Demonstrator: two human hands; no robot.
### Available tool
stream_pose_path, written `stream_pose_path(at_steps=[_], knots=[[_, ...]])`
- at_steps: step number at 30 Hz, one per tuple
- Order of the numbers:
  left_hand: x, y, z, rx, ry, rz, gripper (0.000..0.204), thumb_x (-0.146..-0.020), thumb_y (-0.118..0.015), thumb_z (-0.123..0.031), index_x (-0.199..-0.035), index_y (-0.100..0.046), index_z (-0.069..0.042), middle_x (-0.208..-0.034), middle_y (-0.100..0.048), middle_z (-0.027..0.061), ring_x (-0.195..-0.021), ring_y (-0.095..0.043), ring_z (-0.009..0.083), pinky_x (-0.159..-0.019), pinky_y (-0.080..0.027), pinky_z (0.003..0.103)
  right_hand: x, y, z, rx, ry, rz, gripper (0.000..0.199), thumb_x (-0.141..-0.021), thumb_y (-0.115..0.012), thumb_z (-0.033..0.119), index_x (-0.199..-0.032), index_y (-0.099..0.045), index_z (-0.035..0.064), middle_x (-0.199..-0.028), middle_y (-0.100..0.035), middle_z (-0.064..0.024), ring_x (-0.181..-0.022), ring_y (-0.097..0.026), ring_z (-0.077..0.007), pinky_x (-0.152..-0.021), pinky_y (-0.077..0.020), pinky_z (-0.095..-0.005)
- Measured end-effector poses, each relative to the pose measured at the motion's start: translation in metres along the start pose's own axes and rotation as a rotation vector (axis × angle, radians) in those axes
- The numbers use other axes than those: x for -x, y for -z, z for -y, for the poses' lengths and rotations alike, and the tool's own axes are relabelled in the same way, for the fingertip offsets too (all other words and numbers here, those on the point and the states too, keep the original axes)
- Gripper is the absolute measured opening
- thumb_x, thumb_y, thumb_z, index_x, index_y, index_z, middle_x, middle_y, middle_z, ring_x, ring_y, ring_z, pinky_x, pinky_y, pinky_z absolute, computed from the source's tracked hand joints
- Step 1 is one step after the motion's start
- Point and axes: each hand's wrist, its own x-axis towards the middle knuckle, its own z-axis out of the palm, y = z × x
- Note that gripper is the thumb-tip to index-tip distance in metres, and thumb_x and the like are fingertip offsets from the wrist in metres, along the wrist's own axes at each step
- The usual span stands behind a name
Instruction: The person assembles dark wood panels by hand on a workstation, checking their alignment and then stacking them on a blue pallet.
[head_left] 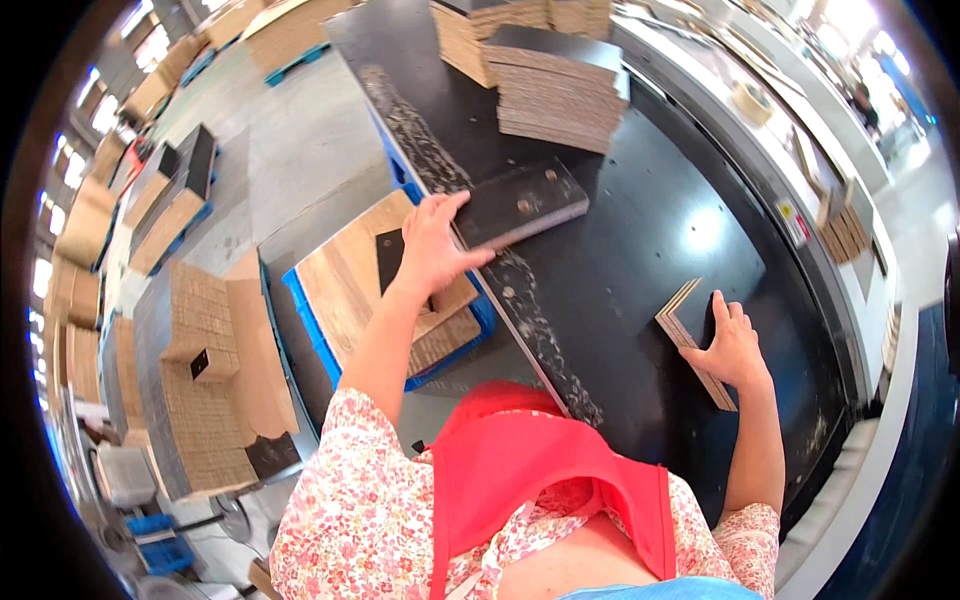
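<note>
My left hand [435,245] is at the table's left edge, thumb and fingers spread apart around the near end of a dark-topped board [525,205] with a pale edge. Whether the palm presses on that end is hard to see. On the right, my right hand [735,345] is closed around a small stack of dark-faced boards [697,350] with layered brown edges. Its thumb lies across the layered side, while the other fingers reach along the far side. Both pieces are on the black tabletop [610,270].
Taller stacks of cut boards [555,100] stand at the table's far end. Left of the table, wooden boards [350,265] lie on a blue pallet [308,318]. Further left is a large stack of brown boards [205,350]. A metal rail [800,235] runs along the right.
</note>
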Motion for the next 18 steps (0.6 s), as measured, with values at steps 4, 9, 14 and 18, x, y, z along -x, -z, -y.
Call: stream_pose_path(at_steps=[4, 9, 14, 18], knots=[[-0.033, -0.032, -0.014, -0.089, 0.021, 0.0, 0.089, -0.059, -0.088, -0.043, -0.137, -0.055, -0.014, -0.13, -0.054, 0.0151, -0.125, -0.048, 0.0347, -0.11, -0.034, 0.045, 0.052, -0.014, -0.021, -0.049, -0.229, 0.007, 0.108, -0.071, -0.08, 0.049, -0.154, -0.027, 0.0036, -0.135, -0.046, -0.0219, -0.124, -0.05, -0.0404, -0.102, -0.0437, -0.0499], [-0.053, -0.04, -0.027, -0.187, 0.014, 0.02, 0.09, -0.062, -0.087, -0.045, -0.139, -0.053, -0.014, -0.132, -0.056, 0.0165, -0.127, -0.05, 0.0344, -0.109, -0.037, 0.046, 0.092, -0.021, -0.035, -0.161, -0.404, -0.035, 0.109, -0.073, -0.079, 0.052, -0.155, -0.026, 0.0027, -0.15, -0.037, -0.0257, -0.132, -0.046, -0.0425, -0.107, -0.0412, -0.0498], [-0.058, -0.036, -0.038, -0.382, -0.079, -0.034, 0.104, -0.065, -0.086, -0.052, -0.145, -0.042, -0.003, -0.14, -0.05, 0.0247, -0.132, -0.045, 0.0401, -0.111, -0.035, 0.047, 0.12, -0.028, -0.067, -0.532, -0.363, -0.269, 0.102, -0.083, -0.073, 0.051, -0.15, -0.027, -0.0105, -0.156, -0.031, -0.0291, -0.147, -0.03, -0.0376, -0.119, -0.0273, -0.0379], [-0.041, -0.041, -0.076, -0.212, -0.149, -0.052, 0.091, -0.074, -0.085, -0.043, -0.147, -0.044, -0.008, -0.149, -0.042, 0.0212, -0.138, -0.038, 0.0378, -0.116, -0.028, 0.047, 0.152, -0.035, -0.075, -0.556, -0.556, -0.444, 0.088, -0.092, -0.066, 0.049, -0.149, -0.033, -0.0093, -0.154, -0.036, -0.0274, -0.145, -0.034, -0.0363, -0.119, -0.0282, -0.0387]])
